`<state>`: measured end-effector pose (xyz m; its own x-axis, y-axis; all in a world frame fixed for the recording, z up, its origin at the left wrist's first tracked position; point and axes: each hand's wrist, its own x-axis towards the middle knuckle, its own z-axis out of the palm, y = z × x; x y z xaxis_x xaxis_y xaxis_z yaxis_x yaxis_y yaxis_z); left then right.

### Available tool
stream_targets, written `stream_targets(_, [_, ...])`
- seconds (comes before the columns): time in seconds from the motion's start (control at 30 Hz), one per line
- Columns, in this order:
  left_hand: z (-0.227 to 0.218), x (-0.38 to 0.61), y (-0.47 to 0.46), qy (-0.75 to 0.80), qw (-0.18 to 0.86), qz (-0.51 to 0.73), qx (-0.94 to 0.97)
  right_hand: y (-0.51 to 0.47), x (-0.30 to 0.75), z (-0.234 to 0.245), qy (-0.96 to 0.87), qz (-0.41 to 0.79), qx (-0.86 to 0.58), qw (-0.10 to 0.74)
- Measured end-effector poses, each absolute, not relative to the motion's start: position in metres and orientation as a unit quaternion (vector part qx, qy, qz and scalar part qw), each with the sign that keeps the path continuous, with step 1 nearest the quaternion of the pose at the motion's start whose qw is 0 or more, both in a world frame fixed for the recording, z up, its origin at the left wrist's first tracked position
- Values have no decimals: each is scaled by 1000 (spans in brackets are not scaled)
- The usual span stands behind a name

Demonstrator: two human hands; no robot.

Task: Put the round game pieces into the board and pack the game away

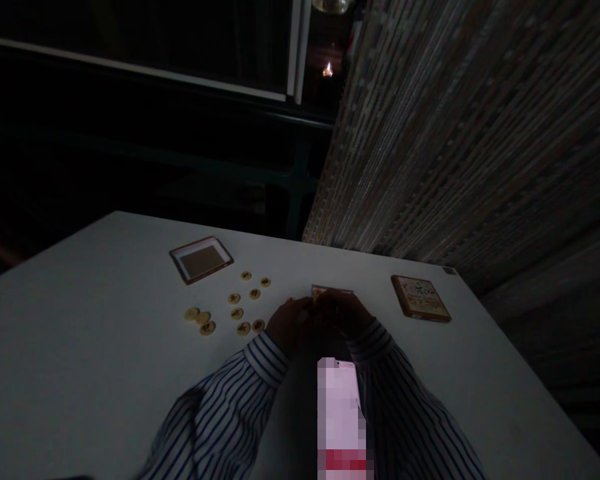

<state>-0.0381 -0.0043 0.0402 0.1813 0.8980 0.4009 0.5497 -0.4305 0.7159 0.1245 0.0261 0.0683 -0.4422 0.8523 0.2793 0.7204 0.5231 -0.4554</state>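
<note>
In the dim head view, my left hand (293, 325) and my right hand (345, 313) meet over the white table, fingers curled inward and close together. What lies between the fingers is hidden by shadow and by the hands. Just beyond them shows the far edge of a small clear-rimmed tray (341, 290), mostly covered by my hands. Left of my left hand, several round wooden Chinese chess pieces (237, 313) lie scattered, most with dark characters facing up. One more piece (291, 299) peeks out beside my left fingers.
An open shallow box part (201, 261) lies at the back left. A closed-looking box with a printed top (423, 298) is to the right. A lit phone (341, 413), its screen pixelated, sits between my forearms. A string curtain (430, 133) hangs behind the table's right side.
</note>
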Motion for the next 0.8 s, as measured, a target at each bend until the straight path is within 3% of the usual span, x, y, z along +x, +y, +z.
stream_targets(0.3, [38,-38,-3,509,217,406,728,28,128,65,-792,315,-418,315])
stream_targets(0.8, [38,-41,-1,475,475,501,545,27,125,65,-769,312,-415,374])
